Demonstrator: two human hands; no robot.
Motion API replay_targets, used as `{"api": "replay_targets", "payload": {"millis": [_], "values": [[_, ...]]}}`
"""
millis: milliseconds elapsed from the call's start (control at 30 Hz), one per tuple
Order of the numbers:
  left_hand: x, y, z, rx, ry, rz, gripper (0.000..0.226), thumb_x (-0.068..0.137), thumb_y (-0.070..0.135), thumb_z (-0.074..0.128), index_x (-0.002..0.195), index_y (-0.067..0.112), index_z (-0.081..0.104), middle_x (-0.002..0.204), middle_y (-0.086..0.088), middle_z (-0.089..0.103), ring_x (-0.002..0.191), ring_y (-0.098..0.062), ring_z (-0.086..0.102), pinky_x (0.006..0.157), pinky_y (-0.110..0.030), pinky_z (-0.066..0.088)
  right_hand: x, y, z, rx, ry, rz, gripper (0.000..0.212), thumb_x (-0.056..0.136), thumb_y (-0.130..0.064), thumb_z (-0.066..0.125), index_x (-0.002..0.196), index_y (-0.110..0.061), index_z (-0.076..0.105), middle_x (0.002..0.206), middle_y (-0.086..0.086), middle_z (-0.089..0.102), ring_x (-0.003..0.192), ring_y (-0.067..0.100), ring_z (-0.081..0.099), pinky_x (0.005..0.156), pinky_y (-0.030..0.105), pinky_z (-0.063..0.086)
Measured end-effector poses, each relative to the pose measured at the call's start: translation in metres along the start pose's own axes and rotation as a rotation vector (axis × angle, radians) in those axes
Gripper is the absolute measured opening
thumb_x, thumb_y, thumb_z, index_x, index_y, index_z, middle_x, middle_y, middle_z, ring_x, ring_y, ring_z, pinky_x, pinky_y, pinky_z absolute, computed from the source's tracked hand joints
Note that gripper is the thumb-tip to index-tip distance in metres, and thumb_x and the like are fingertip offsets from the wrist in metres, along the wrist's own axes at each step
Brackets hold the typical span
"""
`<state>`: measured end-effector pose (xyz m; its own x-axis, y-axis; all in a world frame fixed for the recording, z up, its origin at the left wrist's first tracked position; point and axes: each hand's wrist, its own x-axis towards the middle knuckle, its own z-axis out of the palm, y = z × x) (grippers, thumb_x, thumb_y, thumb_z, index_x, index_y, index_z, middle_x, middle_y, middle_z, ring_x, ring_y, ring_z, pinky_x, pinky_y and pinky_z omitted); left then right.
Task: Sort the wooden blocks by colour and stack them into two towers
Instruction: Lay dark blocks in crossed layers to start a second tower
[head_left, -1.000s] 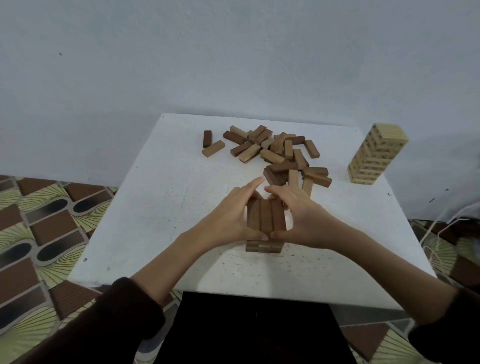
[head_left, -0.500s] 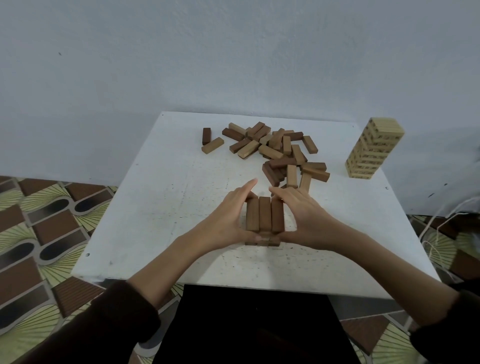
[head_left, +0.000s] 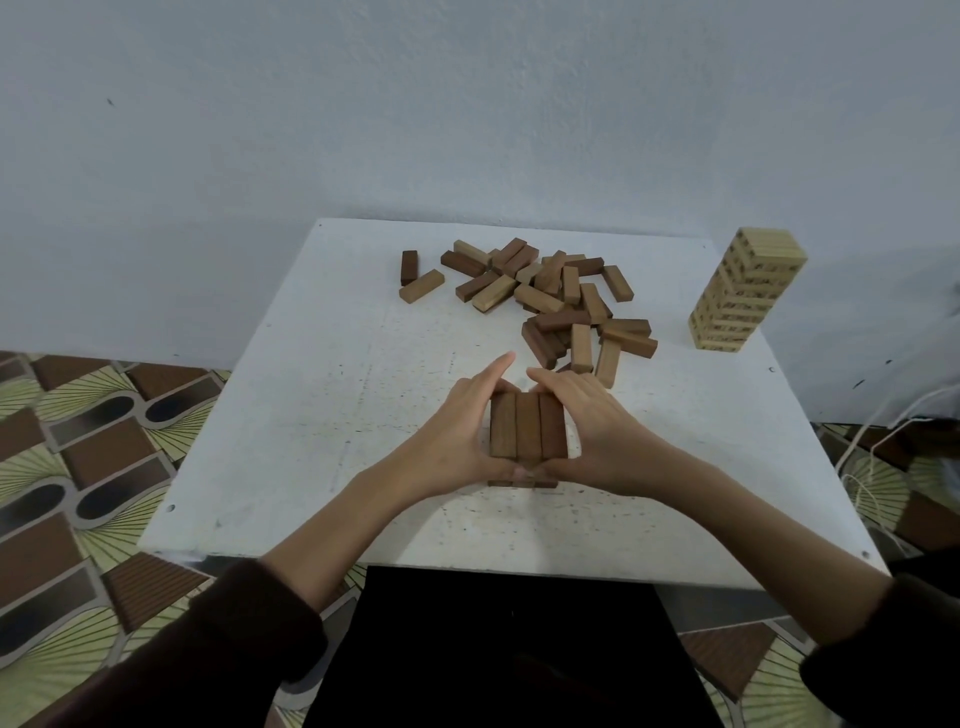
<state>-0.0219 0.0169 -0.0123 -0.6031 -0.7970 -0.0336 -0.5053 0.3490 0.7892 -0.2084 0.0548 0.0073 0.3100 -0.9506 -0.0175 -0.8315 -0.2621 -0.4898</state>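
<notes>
A short tower of dark brown blocks (head_left: 527, 423) stands on the white table (head_left: 322, 395) near its front middle, with three blocks side by side on top. My left hand (head_left: 457, 431) presses its left side with straight fingers. On the other side, my right hand (head_left: 597, 426) presses in the same way. Both thumbs meet at the tower's near face and hide part of the lower layers. A loose pile of brown and tan blocks (head_left: 550, 291) lies behind my hands. A tall tower of pale blocks (head_left: 748, 291) stands at the table's far right.
Two single blocks (head_left: 415, 278) lie apart at the pile's left end. A plain wall rises behind the table. Patterned floor tiles (head_left: 78, 467) show to the left, and white cables (head_left: 883, 431) hang by the right edge. A dark surface (head_left: 493, 649) sits below the table's front edge.
Both hands stay pressed against the brown tower's sides. The view has shifted slightly; nothing on the table has moved.
</notes>
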Motion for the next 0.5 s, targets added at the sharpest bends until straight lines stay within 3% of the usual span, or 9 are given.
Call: {"api": "replay_targets", "payload": {"millis": [200,333,500], "values": [[0.001,-0.001,0.001,-0.024,-0.001,-0.007,0.11,0.07,0.023,0.083,0.15,0.026,0.008,0.122,0.01,0.039,0.118,-0.006,0.033,0.087,-0.006,0.026,0.0,-0.001,0.004,0.131,0.005,0.026,0.096,0.07,-0.028,0.081,0.145,-0.015,0.022,0.13,0.004,0.041,0.115,0.016,0.036,0.099,0.03,0.036],[0.001,-0.003,0.005,-0.106,0.012,-0.042,0.111,0.069,0.02,0.084,0.15,0.024,0.008,0.125,0.008,0.042,0.124,-0.009,0.036,0.095,-0.016,0.025,-0.001,0.0,0.009,0.283,0.008,0.09,0.101,0.07,-0.022,0.082,0.146,-0.017,0.016,0.128,0.0,0.041,0.116,0.011,0.034,0.097,0.023,0.03],[0.001,-0.005,0.008,-0.19,0.03,-0.071,0.112,0.068,0.021,0.085,0.15,0.023,0.008,0.126,0.008,0.043,0.126,-0.007,0.037,0.088,-0.003,0.023,-0.004,0.005,0.017,0.457,0.027,0.135,0.104,0.069,-0.021,0.083,0.147,-0.018,0.015,0.127,-0.005,0.043,0.125,0.011,0.035,0.105,0.024,0.025]]}}
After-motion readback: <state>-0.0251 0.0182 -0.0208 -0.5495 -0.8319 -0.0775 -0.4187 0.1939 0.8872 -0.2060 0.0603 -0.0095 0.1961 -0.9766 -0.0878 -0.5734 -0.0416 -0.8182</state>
